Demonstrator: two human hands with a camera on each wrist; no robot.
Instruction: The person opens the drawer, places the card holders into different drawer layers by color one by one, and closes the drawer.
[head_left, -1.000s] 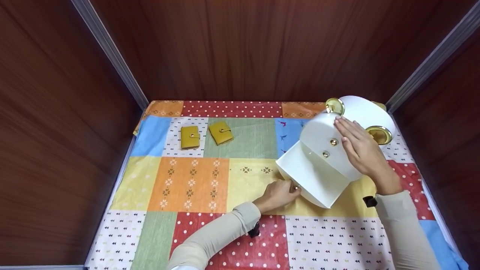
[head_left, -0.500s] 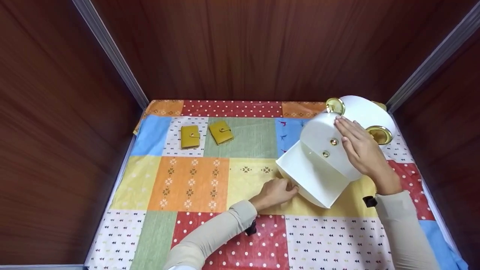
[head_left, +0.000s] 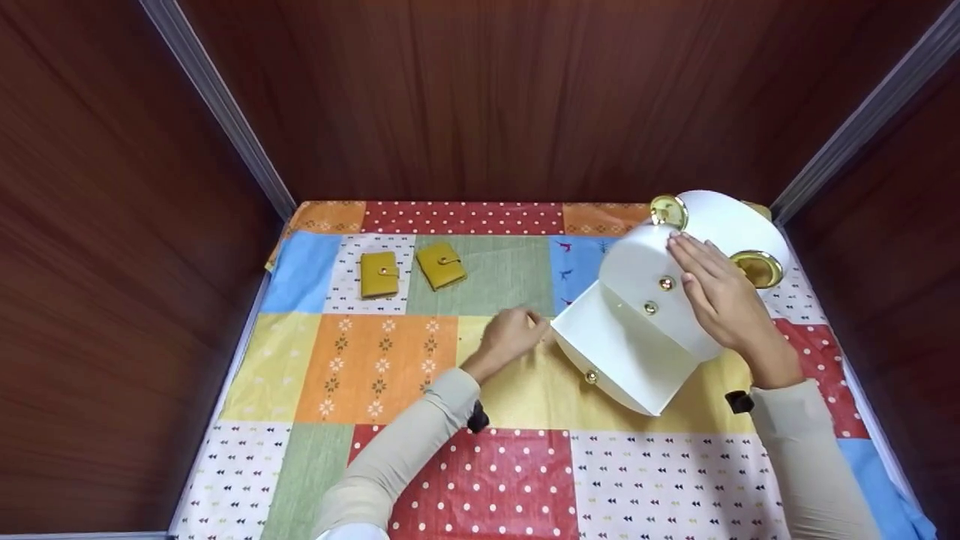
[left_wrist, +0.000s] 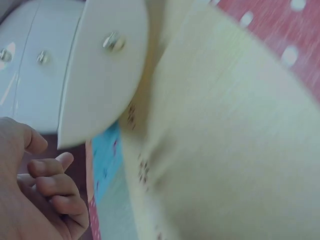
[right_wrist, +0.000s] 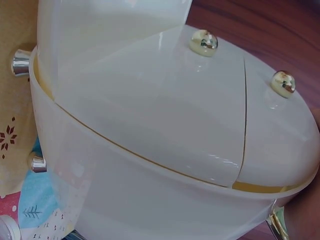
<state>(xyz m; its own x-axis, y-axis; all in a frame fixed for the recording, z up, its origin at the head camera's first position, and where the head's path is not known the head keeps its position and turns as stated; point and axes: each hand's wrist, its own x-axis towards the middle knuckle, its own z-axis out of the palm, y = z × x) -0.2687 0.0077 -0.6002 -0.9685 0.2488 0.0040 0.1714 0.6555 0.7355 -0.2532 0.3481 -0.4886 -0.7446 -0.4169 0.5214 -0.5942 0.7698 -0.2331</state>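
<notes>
A white rounded drawer organizer (head_left: 634, 259) with gold knobs and gold ear-shaped parts stands at the right of the table. Its lowest drawer (head_left: 622, 352) is pulled out, and nothing shows inside. My right hand (head_left: 716, 296) lies with straight fingers on the organizer's top. Near the drawer's left corner is my left hand (head_left: 514, 335), holding nothing. In the left wrist view its fingers (left_wrist: 60, 186) curl loosely and the thumb stands apart from them. The drawer's front knob (head_left: 592, 376) is uncovered. Smooth upper drawer fronts (right_wrist: 150, 105) fill much of the right wrist view.
Two mustard-yellow snap wallets, one upright (head_left: 379, 274) and one tilted (head_left: 441, 265), lie at the back left of the table. A patchwork cloth (head_left: 495, 487) covers the tabletop. Dark wooden panels (head_left: 480, 97) enclose the back and both sides.
My left hand has let go of the front knob of the drawer and moved up and left to beside its corner. The right hand, organizer and wallets stay in place.
</notes>
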